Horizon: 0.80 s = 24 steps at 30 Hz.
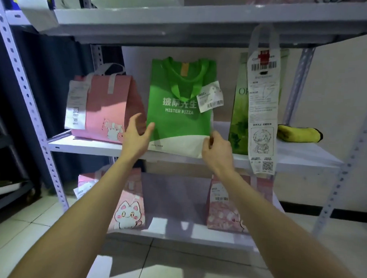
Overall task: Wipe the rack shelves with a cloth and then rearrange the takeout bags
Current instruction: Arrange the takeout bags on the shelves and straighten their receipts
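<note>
Matt green fabric bag (179,109); painted perforated metal rack (23,83).

The white middle shelf (106,147) holds a pink bag (108,106), a green bag (179,109), a leafy green bag (240,120) and a yellow cloth (298,134) — the lower shelf (174,233) holds two pink cat bags (129,208).

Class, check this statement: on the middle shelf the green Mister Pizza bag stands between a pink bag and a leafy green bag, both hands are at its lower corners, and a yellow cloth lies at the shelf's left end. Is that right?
Not quite. The head view shows the yellow cloth at the right end of the middle shelf, beyond the leafy green bag. The rest holds: the green Mister Pizza bag stands between it and the pink bag, left hand and right hand at its lower corners.
</note>
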Motion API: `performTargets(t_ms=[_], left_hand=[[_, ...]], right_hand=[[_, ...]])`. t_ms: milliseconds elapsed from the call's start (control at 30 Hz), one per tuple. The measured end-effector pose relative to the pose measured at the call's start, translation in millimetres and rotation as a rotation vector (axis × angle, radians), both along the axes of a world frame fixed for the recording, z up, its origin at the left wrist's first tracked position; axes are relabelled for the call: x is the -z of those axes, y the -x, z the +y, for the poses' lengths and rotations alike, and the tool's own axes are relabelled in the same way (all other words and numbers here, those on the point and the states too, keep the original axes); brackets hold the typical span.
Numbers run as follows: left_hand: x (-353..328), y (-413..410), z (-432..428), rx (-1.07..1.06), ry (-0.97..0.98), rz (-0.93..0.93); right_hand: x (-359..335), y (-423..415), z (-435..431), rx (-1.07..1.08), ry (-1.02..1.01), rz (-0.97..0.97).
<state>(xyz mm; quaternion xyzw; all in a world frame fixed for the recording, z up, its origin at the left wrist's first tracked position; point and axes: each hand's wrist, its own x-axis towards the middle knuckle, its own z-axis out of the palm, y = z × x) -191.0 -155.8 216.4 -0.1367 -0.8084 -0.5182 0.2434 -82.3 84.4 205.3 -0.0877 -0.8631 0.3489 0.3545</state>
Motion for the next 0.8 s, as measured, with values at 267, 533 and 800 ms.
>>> performTargets(t_ms=[267,533,800], left_hand=[[19,-69,-9,-0.055,-0.116,0.209],[223,-179,-55,-0.336,-0.037,0.12],[290,-167,-32,-0.16,0.164,-0.089]], right_hand=[[-17,-43,-29,-0.102,-0.097,0.177],[160,-123,-59,-0.342,-0.266,0.127],[250,-106,-36,-0.2,-0.085,-0.245]])
